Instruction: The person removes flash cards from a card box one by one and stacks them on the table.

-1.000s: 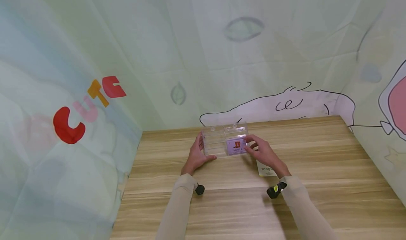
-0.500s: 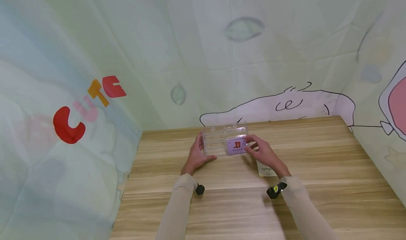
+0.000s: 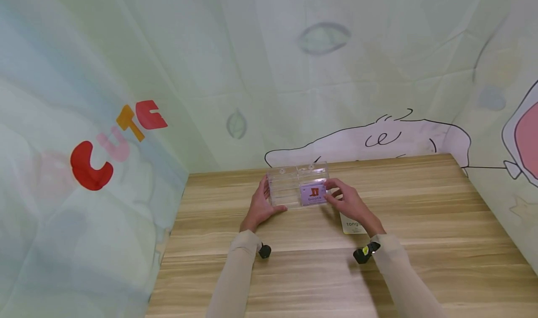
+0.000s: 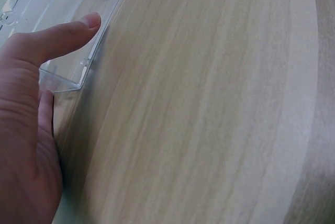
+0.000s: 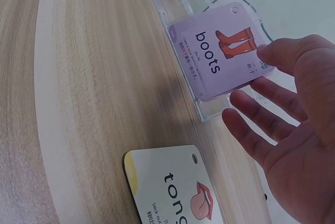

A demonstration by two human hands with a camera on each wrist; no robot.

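Note:
A clear plastic card holder (image 3: 284,183) with several compartments stands near the table's back edge. My left hand (image 3: 259,207) grips its left end, the thumb lying over the front in the left wrist view and the other fingers behind, partly hidden. In the holder's lower right compartment sits a purple flashcard (image 5: 217,59) printed "boots" with a pair of red boots. At that card's right edge, my right hand (image 3: 350,202) pinches it, thumb on the printed face and fingertips at its edge. A white flashcard (image 5: 167,182) showing a tongue lies on the table below the right hand.
The wood-grain table (image 3: 307,280) ends at the back against a printed fabric backdrop (image 3: 252,75). More fabric (image 3: 84,243) hangs along the left side. Each wrist wears a small black camera, such as the right camera (image 3: 361,255).

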